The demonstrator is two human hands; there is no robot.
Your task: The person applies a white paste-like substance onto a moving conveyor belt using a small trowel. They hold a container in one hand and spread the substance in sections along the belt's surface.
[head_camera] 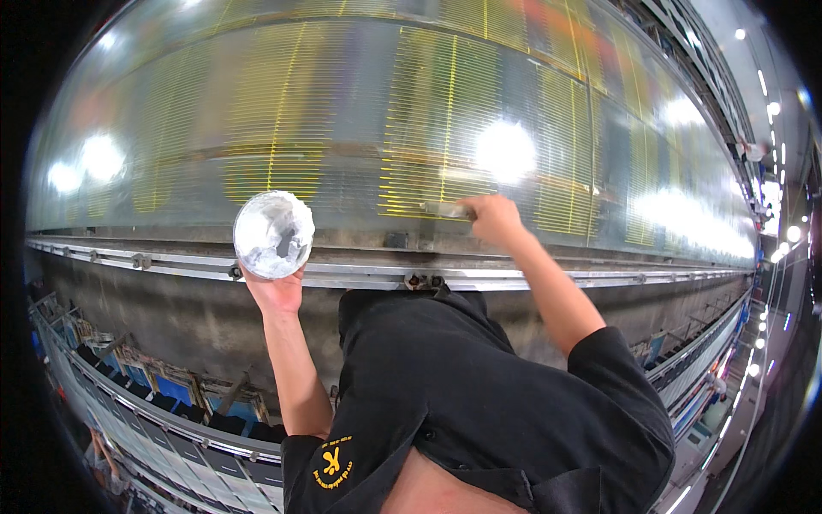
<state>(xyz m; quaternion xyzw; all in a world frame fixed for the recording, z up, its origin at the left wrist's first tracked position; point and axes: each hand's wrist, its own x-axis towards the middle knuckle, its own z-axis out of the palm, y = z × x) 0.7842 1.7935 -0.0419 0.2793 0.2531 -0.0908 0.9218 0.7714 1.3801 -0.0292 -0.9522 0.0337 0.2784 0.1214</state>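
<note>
My left hand (277, 295) supports a round tub (237, 239) from below, near the front edge of a long glossy table (359, 193). Thick white paste (273, 215) coats the inside of the tub, with a greyish hollow in it. In my right hand (499, 217) is a small flat tool (446, 209), perhaps a scraper or brush; blur hides its exact kind. It is held low over the table, its tip by the lowest of several thin yellow lines (411, 186). Whether the tip touches the surface I cannot tell.
A metal rail (359, 275) with small clamps runs along the table's front edge. More yellow line patterns (279, 115) spread across the top, among bright lamp reflections (504, 151). Behind me, past the concrete floor (180, 308), stands another long table (218, 462). A person (106, 459) is at lower left.
</note>
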